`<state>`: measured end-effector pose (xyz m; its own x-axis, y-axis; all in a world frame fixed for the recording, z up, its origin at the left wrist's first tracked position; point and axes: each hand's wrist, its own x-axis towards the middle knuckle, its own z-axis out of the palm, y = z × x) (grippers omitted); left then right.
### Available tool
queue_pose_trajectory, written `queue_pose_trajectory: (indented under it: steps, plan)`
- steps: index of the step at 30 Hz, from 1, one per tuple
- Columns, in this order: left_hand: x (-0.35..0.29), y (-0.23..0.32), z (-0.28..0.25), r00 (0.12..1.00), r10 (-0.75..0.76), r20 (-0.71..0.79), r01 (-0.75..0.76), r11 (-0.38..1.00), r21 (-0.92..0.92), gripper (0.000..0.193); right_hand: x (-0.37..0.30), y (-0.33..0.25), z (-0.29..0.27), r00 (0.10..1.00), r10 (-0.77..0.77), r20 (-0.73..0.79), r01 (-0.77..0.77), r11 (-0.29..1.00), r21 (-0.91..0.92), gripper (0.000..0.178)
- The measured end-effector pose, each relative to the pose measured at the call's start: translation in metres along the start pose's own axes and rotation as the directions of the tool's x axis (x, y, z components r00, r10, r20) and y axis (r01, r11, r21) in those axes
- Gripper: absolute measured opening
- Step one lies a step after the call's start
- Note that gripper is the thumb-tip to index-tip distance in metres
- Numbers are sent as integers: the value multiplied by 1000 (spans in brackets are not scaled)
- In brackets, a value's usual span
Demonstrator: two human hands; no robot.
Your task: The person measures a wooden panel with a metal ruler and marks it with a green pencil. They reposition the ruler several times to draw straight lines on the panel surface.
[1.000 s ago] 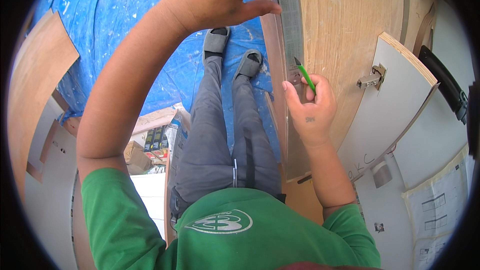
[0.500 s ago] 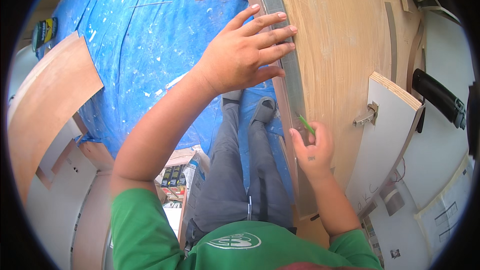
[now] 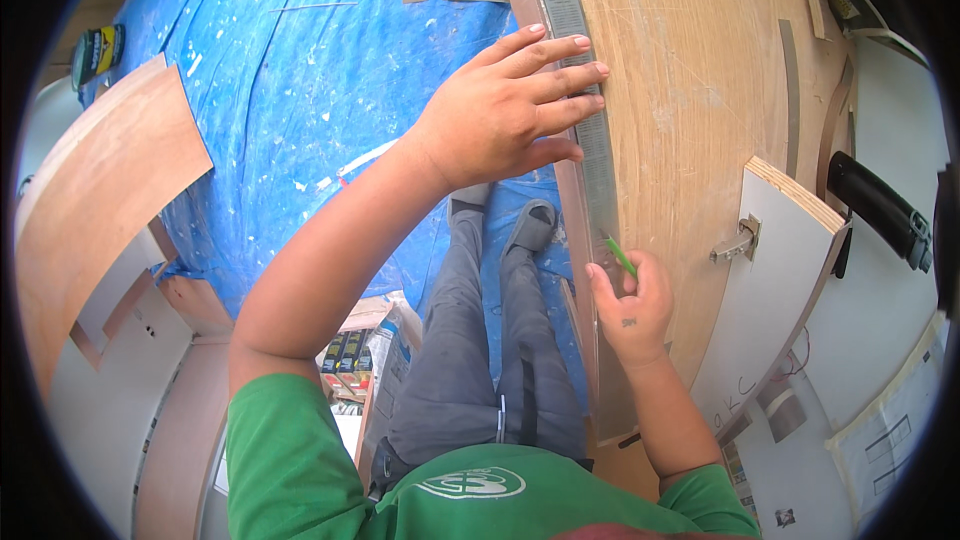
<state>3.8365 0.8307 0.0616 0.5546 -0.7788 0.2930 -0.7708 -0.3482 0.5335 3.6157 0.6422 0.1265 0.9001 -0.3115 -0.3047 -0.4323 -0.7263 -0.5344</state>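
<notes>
My left hand (image 3: pixel 515 112) lies with fingers spread across a long grey strip (image 3: pixel 566 25), which runs along the edge of a wood-grained board (image 3: pixel 690 70). Its fingertips press on the strip and its thumb rests near the board's brownish edge (image 3: pixel 572 205). Lower down, beside the same strip, my right hand (image 3: pixel 637 312) is closed around a slim green pencil (image 3: pixel 620 255). The pencil points up and left towards the strip; whether its tip touches is too small to tell. My right thumb rests along the strip's lower part.
A pale panel with a metal hinge (image 3: pixel 738 240) stands on the board's right, near a black strap or sheath (image 3: pixel 870 195). Thin dark strips (image 3: pixel 790 90) lie on the board. Left are a blue tarp (image 3: pixel 300 70), a curved plywood piece (image 3: pixel 130 160) and a box of packages (image 3: pixel 350 350).
The whole view has shifted slightly, so everything sits a little further right and lower. Both hands keep nearly the same places on the board, and the right still holds the pencil.
</notes>
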Motion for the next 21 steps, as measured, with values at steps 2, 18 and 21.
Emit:
queue_pose_trajectory:
  steps: [2, 18, 21]
  plan:
    - [1, 0, 0, 1000, 7, -12, -7, 1000, -5, 50, 0, 1, 0, 1000, 2, 4, -2, 1000, -6, 32]
    - [4, -1, -5, 999, 39, 15, -40, 999, 25, 50, 0, 0, -1, 1000, 30, 1, -30, 999, 29, 32]
    - [11, -6, -20, 1000, 24, 1, -24, 992, 125, 48, 0, 3, -2, 999, 36, 7, -36, 999, 31, 32]
